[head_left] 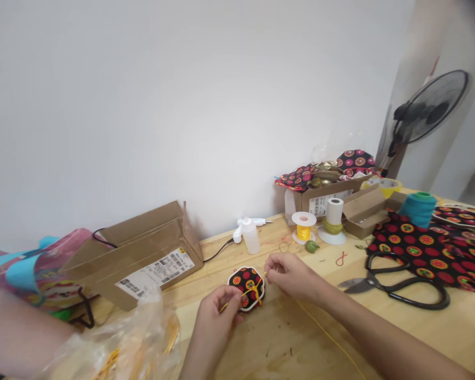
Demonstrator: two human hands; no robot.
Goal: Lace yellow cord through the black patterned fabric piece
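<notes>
A black patterned fabric piece with a pale edge lies on the wooden table between my hands. Across it runs a yellow cord, looped or knotted near its right side. My left hand pinches one stretch of the cord at the fabric's left edge. On the other side, my right hand pinches the cord just off the fabric's right edge. A long tail of cord trails from below my right hand toward the bottom of the view.
Black-handled scissors lie at the right beside patterned cloth. Behind are a yellow cord spool, a green cord spool and a white bottle. A cardboard box and a plastic bag stand left. Another person's arm reaches in at left.
</notes>
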